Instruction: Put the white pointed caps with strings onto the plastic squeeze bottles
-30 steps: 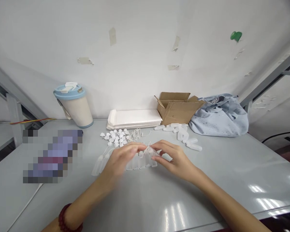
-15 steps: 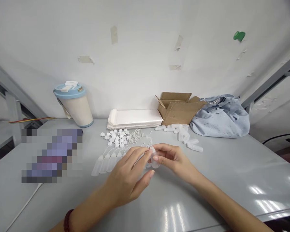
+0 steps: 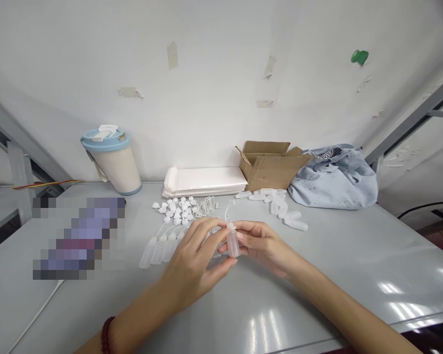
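Between my two hands is a small translucent plastic bottle [image 3: 233, 244], upright, with a thin white cord [image 3: 227, 212] rising from its neck. My right hand [image 3: 260, 241] pinches the bottle from the right side. The fingers of my left hand [image 3: 197, 255] touch its neck, and the left thumb is at its base. A row of similar bottles with cords [image 3: 158, 250] lies to the left, partly hidden behind my left hand. Behind my hands are a pile of white caps [image 3: 177, 210] and a bundle of pale cords [image 3: 207, 205]. Loose bottles [image 3: 278, 204] lie farther right.
Along the wall stand a cream tumbler with a blue lid [image 3: 112, 162], a stack of white envelopes [image 3: 206, 179], an open cardboard box [image 3: 276, 169] and a light blue cloth bag [image 3: 332, 179]. A pixelated object [image 3: 83, 236] with a white cable [image 3: 37, 314] lies at left.
My left thumb has come in against the base of the bottle. The bottle's body shows more fully now, and my right fingers have shifted around it.
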Motion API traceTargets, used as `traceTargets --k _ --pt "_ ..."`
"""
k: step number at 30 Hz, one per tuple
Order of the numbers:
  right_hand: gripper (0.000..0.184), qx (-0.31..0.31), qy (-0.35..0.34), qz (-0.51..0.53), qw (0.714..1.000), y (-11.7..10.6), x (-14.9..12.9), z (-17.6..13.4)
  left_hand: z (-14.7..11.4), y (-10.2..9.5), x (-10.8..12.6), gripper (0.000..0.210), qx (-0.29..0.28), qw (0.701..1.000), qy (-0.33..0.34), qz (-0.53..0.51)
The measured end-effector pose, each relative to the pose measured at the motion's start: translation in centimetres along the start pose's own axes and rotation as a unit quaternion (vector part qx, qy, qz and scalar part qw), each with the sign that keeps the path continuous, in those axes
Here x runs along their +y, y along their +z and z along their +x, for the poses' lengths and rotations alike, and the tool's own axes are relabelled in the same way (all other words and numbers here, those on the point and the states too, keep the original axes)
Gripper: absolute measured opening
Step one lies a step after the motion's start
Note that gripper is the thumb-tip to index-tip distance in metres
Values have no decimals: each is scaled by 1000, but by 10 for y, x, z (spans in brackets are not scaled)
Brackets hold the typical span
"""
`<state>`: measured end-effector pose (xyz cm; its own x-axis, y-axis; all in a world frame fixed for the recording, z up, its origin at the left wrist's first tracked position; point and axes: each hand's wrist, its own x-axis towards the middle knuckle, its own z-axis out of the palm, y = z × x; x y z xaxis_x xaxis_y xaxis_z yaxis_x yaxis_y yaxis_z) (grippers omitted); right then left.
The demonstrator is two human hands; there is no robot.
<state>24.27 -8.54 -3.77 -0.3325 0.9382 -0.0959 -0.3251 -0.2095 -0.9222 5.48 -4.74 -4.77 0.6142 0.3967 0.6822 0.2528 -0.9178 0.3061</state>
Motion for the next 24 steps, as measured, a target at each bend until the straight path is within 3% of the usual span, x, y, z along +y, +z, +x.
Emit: traceTargets --k 7,13,20,24 --pt "29 -46 2 -28 999 1 -4 -1 -1 5 -2 40 4 1000 20 5" --pt "31 26 -42 -134 990 1 -10 -2 -1 9 0 41 5 1000 -9 21" --pt "28 44 -14 -129 991 -10 -14 0 3 15 2 60 -8 995 -91 31" --pt "27 48 17 -216 975 -20 -22 -1 10 21 2 59 -35 994 -99 31"
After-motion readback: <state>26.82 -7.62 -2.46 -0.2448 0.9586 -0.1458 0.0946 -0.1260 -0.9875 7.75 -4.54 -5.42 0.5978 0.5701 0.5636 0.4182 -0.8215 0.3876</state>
